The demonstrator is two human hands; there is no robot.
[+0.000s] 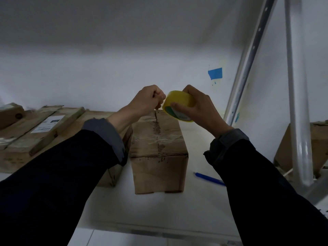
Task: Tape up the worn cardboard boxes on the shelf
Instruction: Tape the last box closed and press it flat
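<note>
A worn brown cardboard box (pixel 158 151) stands on the white shelf (pixel 150 210) in the middle, with old clear tape and a dark seam along its top. My right hand (pixel 198 107) grips a yellow roll of tape (pixel 179 104) above the box's far end. My left hand (pixel 149 100) is curled just left of the roll, its fingertips pinching at the tape's edge above the seam. The loose end of the tape is too small to make out.
More cardboard boxes (pixel 44 128) lie at the left, touching the middle box's side. A blue pen-like tool (pixel 209 178) lies on the shelf to the right. White shelf uprights (pixel 298 121) rise at the right, with another box (pixel 317 150) behind them. A blue tape patch (pixel 215 73) marks the wall.
</note>
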